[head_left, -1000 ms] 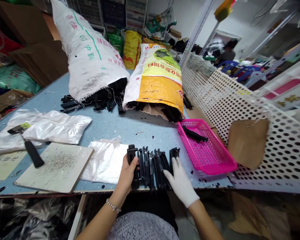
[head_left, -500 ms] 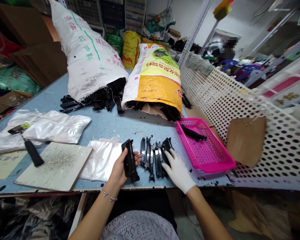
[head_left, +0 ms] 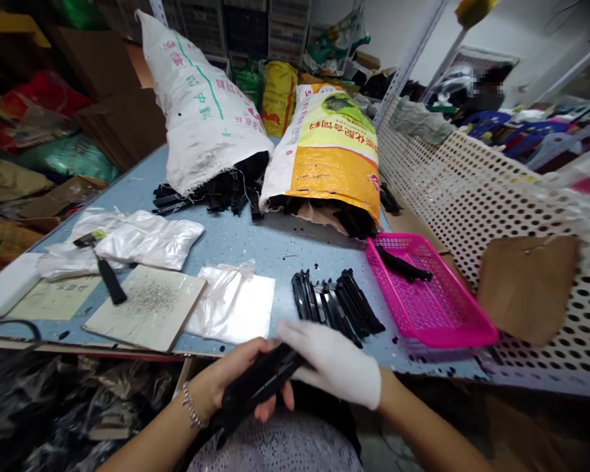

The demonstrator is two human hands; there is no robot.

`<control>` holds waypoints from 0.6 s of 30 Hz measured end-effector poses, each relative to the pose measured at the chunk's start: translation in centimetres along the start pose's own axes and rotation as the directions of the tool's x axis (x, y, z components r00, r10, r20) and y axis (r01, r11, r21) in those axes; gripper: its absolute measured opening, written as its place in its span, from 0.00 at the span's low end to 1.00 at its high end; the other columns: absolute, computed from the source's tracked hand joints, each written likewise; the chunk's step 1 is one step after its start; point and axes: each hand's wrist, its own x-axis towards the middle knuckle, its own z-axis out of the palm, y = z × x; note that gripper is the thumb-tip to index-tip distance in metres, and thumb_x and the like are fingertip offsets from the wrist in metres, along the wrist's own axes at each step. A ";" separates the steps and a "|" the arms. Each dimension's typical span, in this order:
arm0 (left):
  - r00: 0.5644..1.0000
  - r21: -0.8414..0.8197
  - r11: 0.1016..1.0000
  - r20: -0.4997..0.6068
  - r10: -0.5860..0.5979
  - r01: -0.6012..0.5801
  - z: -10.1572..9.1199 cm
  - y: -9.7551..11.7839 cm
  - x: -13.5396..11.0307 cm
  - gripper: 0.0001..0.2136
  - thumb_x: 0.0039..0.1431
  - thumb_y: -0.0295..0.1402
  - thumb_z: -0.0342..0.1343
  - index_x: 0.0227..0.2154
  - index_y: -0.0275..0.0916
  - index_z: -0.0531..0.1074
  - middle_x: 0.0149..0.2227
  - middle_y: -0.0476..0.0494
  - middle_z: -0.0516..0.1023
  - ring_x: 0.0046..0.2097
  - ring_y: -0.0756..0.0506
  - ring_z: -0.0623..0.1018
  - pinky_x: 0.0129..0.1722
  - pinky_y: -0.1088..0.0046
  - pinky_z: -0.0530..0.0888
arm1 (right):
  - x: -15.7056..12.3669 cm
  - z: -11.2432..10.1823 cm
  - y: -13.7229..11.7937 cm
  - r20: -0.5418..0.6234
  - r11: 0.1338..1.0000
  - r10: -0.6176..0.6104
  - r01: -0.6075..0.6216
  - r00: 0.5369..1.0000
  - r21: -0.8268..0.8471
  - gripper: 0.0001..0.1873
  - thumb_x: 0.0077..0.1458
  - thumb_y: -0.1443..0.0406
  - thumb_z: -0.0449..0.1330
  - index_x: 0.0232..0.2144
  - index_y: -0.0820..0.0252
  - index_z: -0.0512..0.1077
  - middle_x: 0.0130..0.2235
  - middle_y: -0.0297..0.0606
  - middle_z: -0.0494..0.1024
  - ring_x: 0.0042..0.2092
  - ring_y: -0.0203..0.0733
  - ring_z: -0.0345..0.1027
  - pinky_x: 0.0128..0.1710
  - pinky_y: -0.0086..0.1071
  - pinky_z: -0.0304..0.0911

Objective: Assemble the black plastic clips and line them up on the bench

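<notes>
My bare left hand (head_left: 236, 380) is closed round a long black plastic part (head_left: 255, 388), held low over my lap in front of the table edge. My right hand (head_left: 337, 364), in a white glove, grips the upper end of the same part. Just beyond, a row of several similar black parts (head_left: 334, 305) lies side by side on the blue table (head_left: 255, 246). A flat clear plastic bag (head_left: 233, 305) lies left of that row.
A pink mesh basket (head_left: 437, 314) with one black part (head_left: 403, 264) sits at the right, against a white perforated panel (head_left: 476, 196). Two sacks (head_left: 206, 111) (head_left: 334, 151) spill black parts at the back. A board (head_left: 147, 308), a hammer (head_left: 103, 269) and bags (head_left: 147, 239) lie left.
My left hand lifted one black part off the table and drew it back over my lap. My right hand left the row and took hold of that part. The view shifted left.
</notes>
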 end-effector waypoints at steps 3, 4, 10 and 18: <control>0.996 0.050 0.995 0.017 -0.090 0.089 0.2 -1.4 -1.2 0.33 0.62 0.51 0.40 0.31 0.23 0.79 0.21 0.30 0.77 0.21 0.46 0.76 0.17 0.76 0.68 | 0.8 1.4 -1.3 0.139 0.999 -0.025 0.019 0.990 0.045 0.16 0.62 0.58 0.58 0.49 0.58 0.70 0.42 0.41 0.76 0.42 0.44 0.72 0.41 0.34 0.67; 0.999 0.062 0.998 -0.020 -0.025 0.027 0.1 -1.4 -1.6 0.31 0.62 0.51 0.42 0.34 0.26 0.79 0.24 0.31 0.79 0.22 0.45 0.77 0.19 0.75 0.69 | 0.5 1.7 -1.2 0.151 0.999 -0.006 -0.002 0.989 0.048 0.15 0.60 0.57 0.59 0.46 0.58 0.71 0.40 0.41 0.76 0.40 0.44 0.72 0.39 0.34 0.66; 0.288 0.720 0.556 -0.476 0.831 -0.415 -2.4 2.4 -0.7 0.13 0.57 0.46 0.58 0.34 0.41 0.75 0.36 0.40 0.78 0.38 0.41 0.78 0.41 0.66 0.74 | -2.4 1.5 1.6 -0.126 0.827 0.479 -0.398 0.869 0.398 0.22 0.50 0.60 0.65 0.48 0.56 0.70 0.43 0.40 0.76 0.44 0.47 0.70 0.45 0.39 0.64; 0.127 0.901 0.362 -0.341 0.932 -0.238 -5.6 4.6 2.1 0.06 0.49 0.29 0.64 0.20 0.42 0.74 0.35 0.42 0.74 0.41 0.40 0.73 0.49 0.65 0.68 | -3.1 4.0 1.6 0.073 0.088 0.724 -0.197 0.686 0.976 0.20 0.57 0.49 0.60 0.35 0.61 0.70 0.30 0.37 0.74 0.26 0.36 0.67 0.23 0.27 0.59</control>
